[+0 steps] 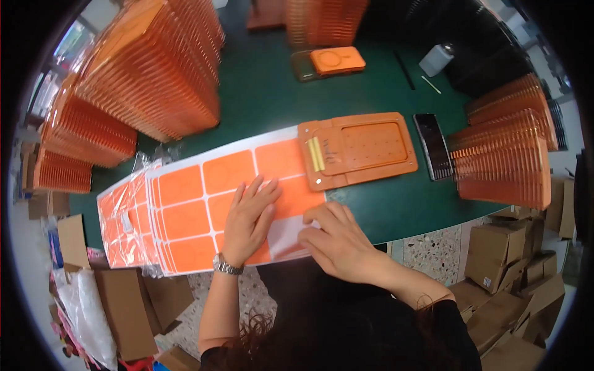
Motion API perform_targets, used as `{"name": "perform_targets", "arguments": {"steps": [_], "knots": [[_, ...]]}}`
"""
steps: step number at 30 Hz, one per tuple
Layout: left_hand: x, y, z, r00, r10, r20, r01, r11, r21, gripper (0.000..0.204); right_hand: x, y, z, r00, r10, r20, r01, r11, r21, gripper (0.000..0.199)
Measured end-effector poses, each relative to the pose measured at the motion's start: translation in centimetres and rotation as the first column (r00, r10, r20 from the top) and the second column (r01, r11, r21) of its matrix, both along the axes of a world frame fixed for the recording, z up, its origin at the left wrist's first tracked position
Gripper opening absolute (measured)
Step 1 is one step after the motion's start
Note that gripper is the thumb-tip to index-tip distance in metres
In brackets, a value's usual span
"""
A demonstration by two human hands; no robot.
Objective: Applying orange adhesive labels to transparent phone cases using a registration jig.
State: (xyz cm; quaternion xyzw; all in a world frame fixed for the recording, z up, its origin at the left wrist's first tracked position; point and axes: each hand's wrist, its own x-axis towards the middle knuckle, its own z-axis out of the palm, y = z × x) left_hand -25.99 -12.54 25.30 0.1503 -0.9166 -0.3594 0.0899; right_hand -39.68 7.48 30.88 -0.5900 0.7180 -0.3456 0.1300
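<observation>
A stack of sheets with orange square stickers [180, 221] lies in front of me. My left hand [249, 219] rests flat on the top sheet, fingers stretched out. My right hand [340, 241] is curled at the sheet's right edge, its thumb and fingers drawn together; what they pinch, if anything, is hidden. Beside it a bare pale patch [288, 236] shows where the sheet has no orange. Beyond the right hand lies an orange flat fixture [365, 150] with a rounded recess and yellow strips, overlapping the sheet's corner.
Tall stacks of orange trays [151, 74] stand at the left, with more orange trays [504, 164] at the right. A phone [432, 147] lies beside the fixture. Farther back are an orange phone-sized piece [338, 60], a white bottle [436, 60] and a black stick [404, 70].
</observation>
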Motion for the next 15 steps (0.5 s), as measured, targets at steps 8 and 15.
{"name": "perform_targets", "arguments": {"steps": [8, 15], "knots": [[-1.1, -0.6, 2.0, 0.999, 0.01, -0.034, -0.013, 0.997, -0.072, 0.032, -8.7, 3.3, 6.6, 0.773, -0.474, -0.422, 0.334, 0.869, -0.364, 0.023], [-13.0, -7.4, 2.0, 0.968, 0.025, -0.248, -0.052, 0.993, -0.102, 0.029, -11.2, 3.7, 2.1, 0.814, -0.415, -0.406, 0.352, 0.909, -0.224, 0.024]]}}
